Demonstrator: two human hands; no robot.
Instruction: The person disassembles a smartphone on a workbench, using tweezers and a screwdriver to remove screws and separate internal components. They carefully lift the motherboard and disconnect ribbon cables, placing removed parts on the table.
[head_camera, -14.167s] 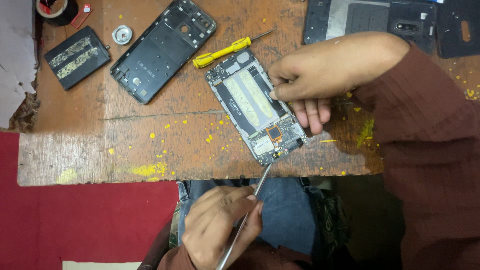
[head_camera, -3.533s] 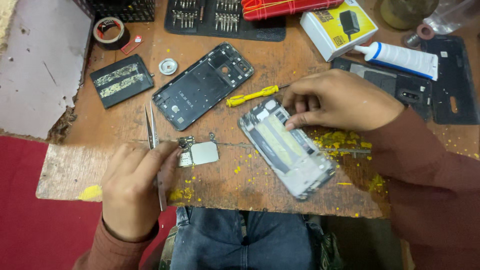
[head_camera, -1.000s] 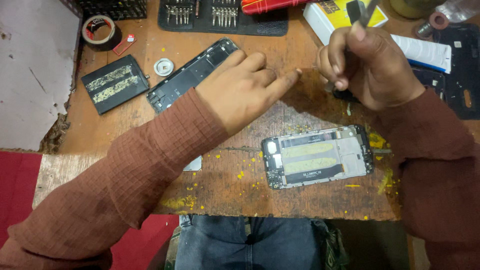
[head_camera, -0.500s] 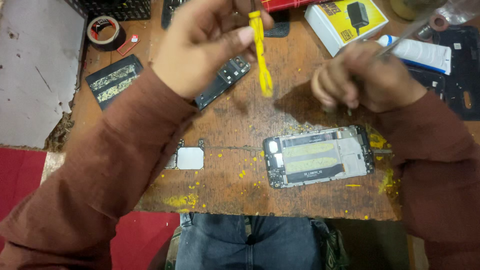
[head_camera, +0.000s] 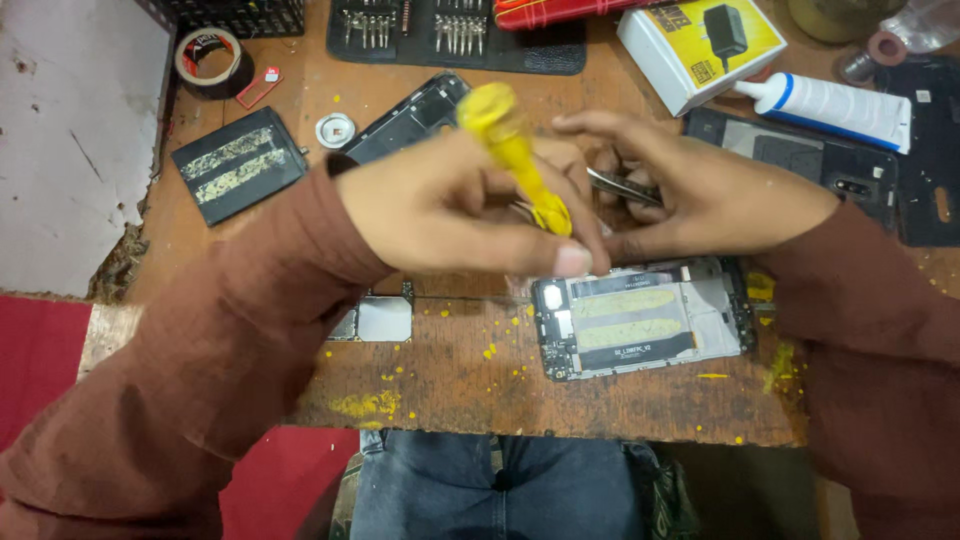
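Fingers of the left hand (head_camera: 470, 215) clench a yellow screwdriver (head_camera: 515, 155), raised above the counter (head_camera: 450, 375). Right hand (head_camera: 700, 195) pinches metal tweezers (head_camera: 622, 186) beside it. Below both, an opened phone (head_camera: 640, 318) lies flat on the counter.

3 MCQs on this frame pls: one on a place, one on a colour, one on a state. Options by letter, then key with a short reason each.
1. Where does the opened phone lie?
A. On the wooden table, below the hands
B. On the red floor
C. On top of the white box

2. What colour is the screwdriver handle?
A. Blue
B. Yellow
C. Black

3. What is the left hand doing?
A. Resting flat on the table
B. Gripping the screwdriver
C. Holding the roll of tape

Key:
1. A: it sits on the table, near the front edge.
2. B: the handle is plainly yellow.
3. B: its fingers close round the handle, beside the right hand, which holds metal tweezers.
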